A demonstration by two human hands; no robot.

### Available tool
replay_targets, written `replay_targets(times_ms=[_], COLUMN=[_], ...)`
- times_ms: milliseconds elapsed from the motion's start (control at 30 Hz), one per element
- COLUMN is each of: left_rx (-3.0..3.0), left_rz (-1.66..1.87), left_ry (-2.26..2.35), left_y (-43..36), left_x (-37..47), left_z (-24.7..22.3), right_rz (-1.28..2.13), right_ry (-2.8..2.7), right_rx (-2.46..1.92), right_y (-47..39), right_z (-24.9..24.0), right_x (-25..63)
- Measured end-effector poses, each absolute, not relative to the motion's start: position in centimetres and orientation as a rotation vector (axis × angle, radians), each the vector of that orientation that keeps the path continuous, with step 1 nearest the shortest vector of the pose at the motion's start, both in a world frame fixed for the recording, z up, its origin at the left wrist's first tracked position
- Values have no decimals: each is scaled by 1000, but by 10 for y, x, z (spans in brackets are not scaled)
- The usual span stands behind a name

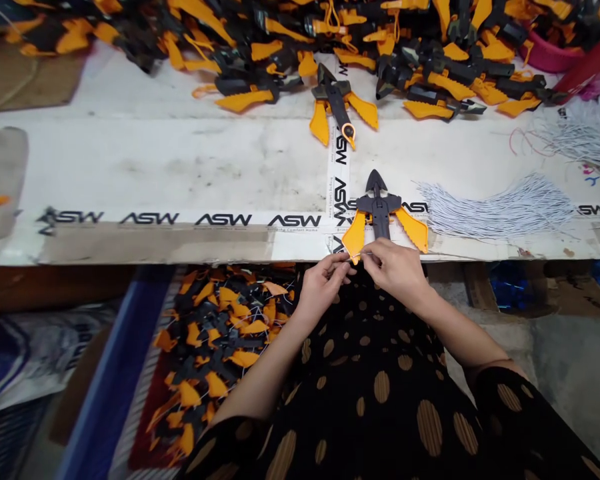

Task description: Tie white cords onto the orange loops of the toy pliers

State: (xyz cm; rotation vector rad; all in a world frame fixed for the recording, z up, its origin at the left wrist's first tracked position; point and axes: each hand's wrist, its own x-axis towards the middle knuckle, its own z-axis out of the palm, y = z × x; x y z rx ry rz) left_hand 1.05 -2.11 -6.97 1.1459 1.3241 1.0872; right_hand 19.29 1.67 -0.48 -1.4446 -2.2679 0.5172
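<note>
A black plastic piece [380, 217] with an arrowhead tip and two orange wings lies at the table's front edge, tip pointing away from me. At the end of its left orange wing [355, 237], the fingers of my left hand [325, 280] are pinched together. My right hand [397, 270] covers the piece's near end, thumb and fingertips closed at the same wing tip. A thin white tie seems to show between the fingertips; most of it is hidden. Another such piece [337, 103] lies farther back, with an orange loop at its near end.
A bundle of thin white ties [500, 207] lies at right, more ties [580, 137] behind it. Black and orange pieces [280, 53] are heaped along the back, near a pink basin [550, 57]. Below the table at left, a blue-edged container [105, 373] holds many similar pieces.
</note>
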Motion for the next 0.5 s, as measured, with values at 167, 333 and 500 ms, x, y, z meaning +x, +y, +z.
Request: replay_targets(times_ms=[167, 333, 500], left_rx=[1102, 1194, 1436], left_rz=[1083, 1052, 930], left_ry=[1296, 1374, 1456], left_y=[-19, -15, -11], left_x=[12, 10, 7], left_z=[-73, -73, -63], right_rz=[465, 366, 281], right_ry=[-2358, -2484, -2570], right_rx=[-1456, -1418, -1394], right_y=[14, 13, 11], right_z=[-9, -5, -1], right_x=[188, 185, 184])
